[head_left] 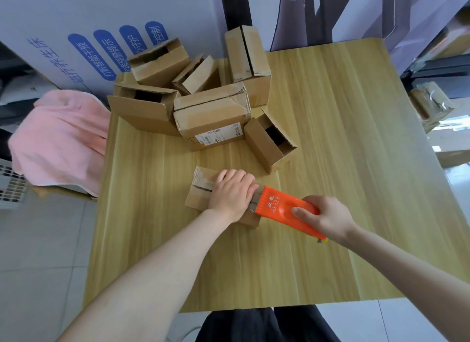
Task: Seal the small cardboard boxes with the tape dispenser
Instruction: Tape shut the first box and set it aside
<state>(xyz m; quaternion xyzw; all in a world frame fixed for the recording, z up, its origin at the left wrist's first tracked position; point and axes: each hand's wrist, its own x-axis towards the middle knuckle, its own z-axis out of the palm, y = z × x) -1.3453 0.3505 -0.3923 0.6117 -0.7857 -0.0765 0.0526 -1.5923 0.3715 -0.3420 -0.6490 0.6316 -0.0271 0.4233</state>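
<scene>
Forearms, two, bare, reaching in from the near edge of the table (330, 143).

Left hand (232, 195): palm down on the small box (201, 189), fingers laid across its top, pressing it to the table; nothing is grasped.

Right hand (328, 218): wrapped round the rear end of the tape dispenser (279, 204), thumb on its upper face, firm hold.

Tape dispenser: orange, pale lettering on top. Its front end rests on the right end of the small box, touching the left hand's fingertips.

Small box: brown cardboard, lying flat a little left of the table's middle and nearer the near edge than the far one. A flap seam shows at its left end.

Other boxes, far-left corner of the table:
- labelled box (212, 115), closed, printed sticker on its near side, front of the heap;
- open box (270, 143), on its side just right of the labelled one, mouth facing up and right;
- tall box (246, 59), standing on end at the back;
- three more behind and to the left, flaps loose.

Pink cloth (61, 135): heaped beyond the table's left edge.

White board (76, 36): blue printing, behind the heap.
</scene>
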